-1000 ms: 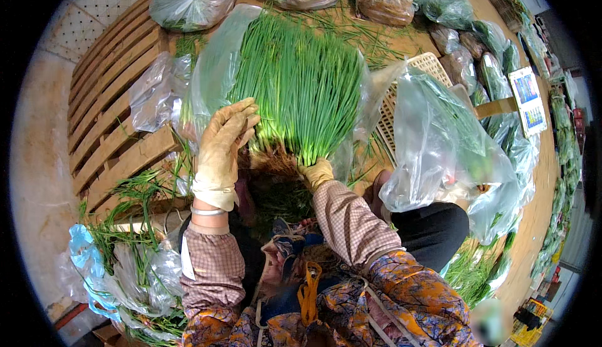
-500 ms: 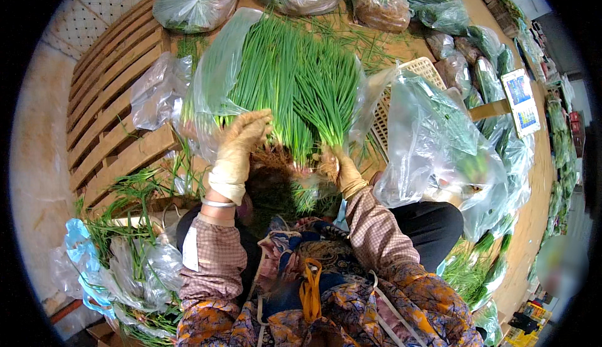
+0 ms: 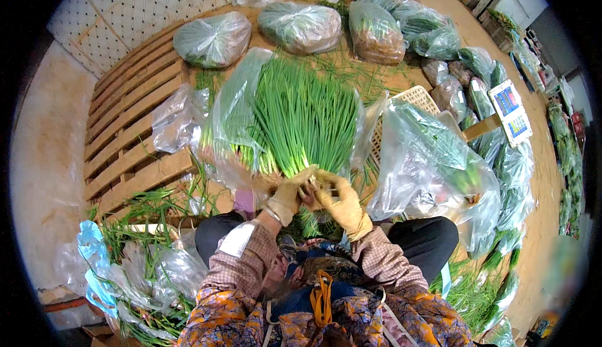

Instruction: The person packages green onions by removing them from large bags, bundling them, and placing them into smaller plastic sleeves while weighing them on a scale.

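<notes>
A thick bunch of green onions (image 3: 307,121) lies fanned out in front of me, leaves pointing away and pale root ends toward me. My left hand (image 3: 286,197), in a tan glove, closes around the root ends from the left. From the right my right hand (image 3: 347,208), gloved alike, has its bent fingers pinched at the same root ends, close to the left fingertips. Clear plastic sheeting (image 3: 233,105) lies along the bunch's left side, with more green onions showing inside it. The exact grip on the roots is partly hidden by the fingers.
Wooden slats (image 3: 135,115) lie at left. Filled plastic bags (image 3: 300,27) line the back. On the right are a cream basket (image 3: 414,98), a large clear bag of greens (image 3: 433,165) and a scale display (image 3: 511,112). Loose leaves (image 3: 141,206) and plastic lie near left.
My hands have come together at the root ends; the left moved right and nearer me, off the left side. The fanned onions are now gathered more tightly. The view has shifted too.
</notes>
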### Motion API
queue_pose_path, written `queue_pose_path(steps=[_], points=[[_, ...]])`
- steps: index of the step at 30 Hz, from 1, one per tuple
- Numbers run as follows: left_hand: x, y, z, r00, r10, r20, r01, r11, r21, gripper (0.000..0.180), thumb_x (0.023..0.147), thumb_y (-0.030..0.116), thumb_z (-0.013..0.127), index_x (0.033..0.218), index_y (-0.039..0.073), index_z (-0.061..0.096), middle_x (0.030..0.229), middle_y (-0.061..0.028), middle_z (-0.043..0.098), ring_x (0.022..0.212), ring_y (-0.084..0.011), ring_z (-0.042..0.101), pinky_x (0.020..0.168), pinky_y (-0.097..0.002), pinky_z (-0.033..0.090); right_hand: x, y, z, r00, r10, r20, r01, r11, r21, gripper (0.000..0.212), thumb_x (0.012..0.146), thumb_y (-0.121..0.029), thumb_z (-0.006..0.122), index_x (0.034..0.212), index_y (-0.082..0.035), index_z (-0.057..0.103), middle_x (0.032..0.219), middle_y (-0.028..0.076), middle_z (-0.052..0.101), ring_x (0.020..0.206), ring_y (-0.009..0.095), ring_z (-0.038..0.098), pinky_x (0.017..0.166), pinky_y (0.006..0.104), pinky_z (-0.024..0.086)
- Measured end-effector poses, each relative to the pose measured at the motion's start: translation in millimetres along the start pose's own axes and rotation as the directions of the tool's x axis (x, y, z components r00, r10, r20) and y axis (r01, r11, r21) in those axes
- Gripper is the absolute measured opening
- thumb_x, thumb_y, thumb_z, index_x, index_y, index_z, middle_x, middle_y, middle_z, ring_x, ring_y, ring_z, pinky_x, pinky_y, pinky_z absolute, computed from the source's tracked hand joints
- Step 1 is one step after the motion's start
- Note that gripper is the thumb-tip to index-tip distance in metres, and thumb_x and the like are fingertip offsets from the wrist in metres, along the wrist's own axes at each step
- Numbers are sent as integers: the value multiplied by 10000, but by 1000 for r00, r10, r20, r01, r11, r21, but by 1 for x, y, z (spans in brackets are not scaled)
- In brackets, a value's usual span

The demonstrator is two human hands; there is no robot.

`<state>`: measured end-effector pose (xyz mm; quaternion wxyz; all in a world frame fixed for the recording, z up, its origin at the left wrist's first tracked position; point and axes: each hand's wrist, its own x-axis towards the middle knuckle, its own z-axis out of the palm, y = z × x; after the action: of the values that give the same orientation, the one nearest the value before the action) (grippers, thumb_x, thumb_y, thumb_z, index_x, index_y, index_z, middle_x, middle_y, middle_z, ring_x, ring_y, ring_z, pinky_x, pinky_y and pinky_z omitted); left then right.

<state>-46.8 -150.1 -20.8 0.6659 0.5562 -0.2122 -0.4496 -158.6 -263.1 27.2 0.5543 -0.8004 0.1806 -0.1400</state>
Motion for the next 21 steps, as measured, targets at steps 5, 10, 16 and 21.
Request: queue_pose_path(steps=[5, 10, 16, 21], points=[[-5, -43, -2, 974, 102, 205, -131, 982, 135, 494, 875, 291, 450, 1283, 26, 366, 1067, -116, 543, 827, -146, 538, 726, -269, 441, 9, 3, -35, 937, 253, 239, -288, 950, 124, 491, 798, -240, 610, 1170, 21, 423, 1026, 102, 564, 918, 171, 545, 782, 290, 462], [-25, -24, 2, 975, -93, -203, 67, 989, -129, 459, 875, 407, 449, 1180, 65, 441, 931, -88, 567, 611, -161, 551, 519, -259, 473, -2, -37, -2, 927, 228, 297, -248, 968, 33, 860, 684, -329, 698, 1301, 56, 239, 944, 153, 581, 787, 182, 552, 690, 289, 474], [-26, -24, 39, 984, -168, -67, 133, 923, -360, 404, 872, 416, 451, 1085, 76, 499, 783, -43, 580, 584, -147, 554, 465, -251, 464, -20, 27, -1, 908, 296, 298, -389, 858, 335, 789, 670, -261, 715, 1240, 87, 295, 884, 130, 595, 717, 171, 561, 613, 269, 467], [-39, -29, 18, 997, 4, -78, -30, 938, -345, 373, 849, 218, 550, 1155, 34, 444, 1070, -60, 516, 966, -161, 502, 813, -289, 407, -24, 9, -1, 942, 240, 235, -301, 914, 271, 829, 667, -269, 703, 1268, 82, 253, 976, 174, 575, 841, 215, 569, 714, 290, 470]])
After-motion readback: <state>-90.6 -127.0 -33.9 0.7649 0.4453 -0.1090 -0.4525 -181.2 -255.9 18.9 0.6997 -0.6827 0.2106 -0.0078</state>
